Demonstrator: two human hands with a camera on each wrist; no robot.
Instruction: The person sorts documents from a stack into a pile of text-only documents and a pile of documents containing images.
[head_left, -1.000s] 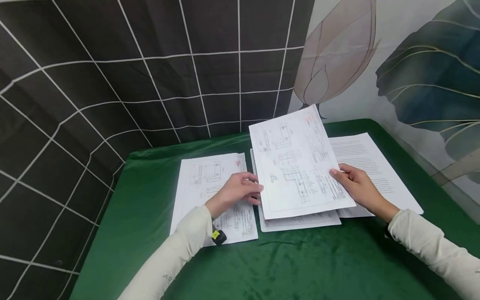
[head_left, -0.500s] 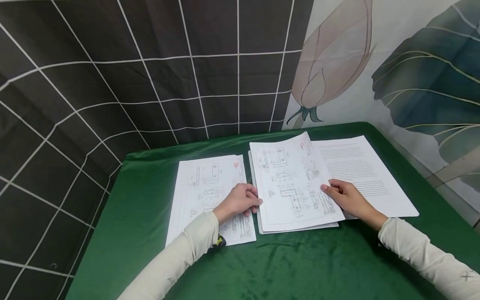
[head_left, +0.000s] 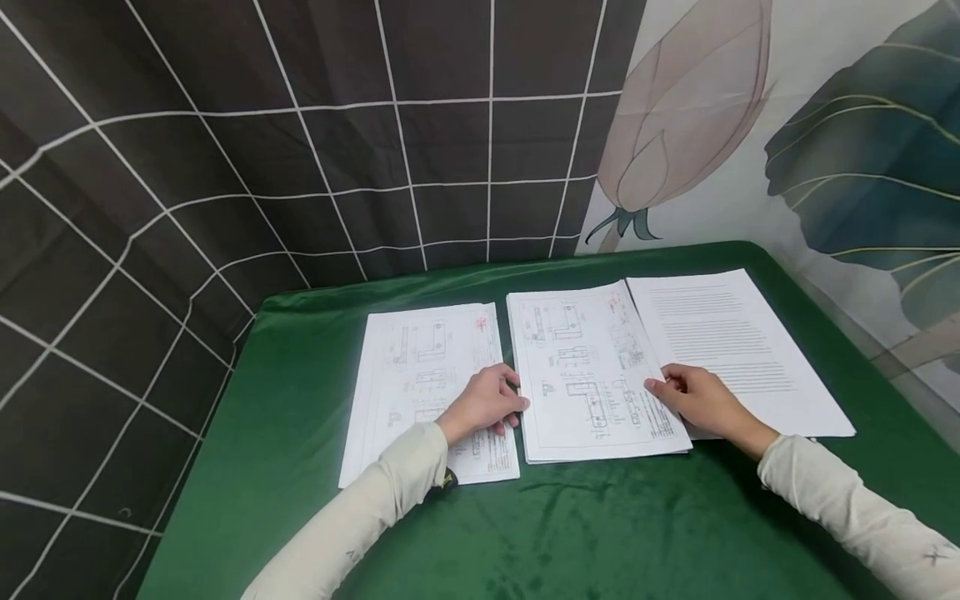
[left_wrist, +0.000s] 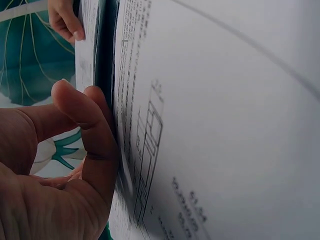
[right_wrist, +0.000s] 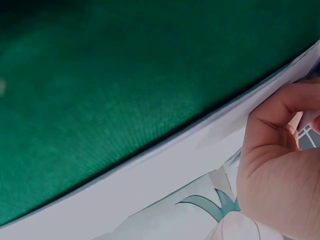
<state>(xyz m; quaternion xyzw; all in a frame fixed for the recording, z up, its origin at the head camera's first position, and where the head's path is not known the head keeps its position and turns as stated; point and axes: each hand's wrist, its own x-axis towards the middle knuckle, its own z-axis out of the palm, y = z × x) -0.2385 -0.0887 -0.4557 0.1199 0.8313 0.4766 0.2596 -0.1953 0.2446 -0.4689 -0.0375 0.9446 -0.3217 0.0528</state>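
A printed sheet with technical drawings (head_left: 577,417) lies on top of the middle paper stack, almost lined up with it. My right hand (head_left: 697,400) pinches its right edge, thumb on top and fingers curled at the edge. At the stack's left edge, my left hand (head_left: 487,404) touches the paper with loosely bent fingers. That hand rests over the left paper stack (head_left: 397,375), which carries a similar drawing and is partly covered. In the left wrist view, the bent fingers (left_wrist: 97,145) lie against the left stack's print, with no paper visibly gripped between them.
To the right lies a page of typed lines (head_left: 720,333), its left side overlapped by the middle stack. Green cloth (head_left: 600,525) covers the table. A dark grid-patterned curtain (head_left: 442,142) and a floral curtain (head_left: 690,125) hang behind.
The top sheet, raised and tilted one second ago, has come down flat onto the middle stack. Both hands have lowered with it and stay at its edges.
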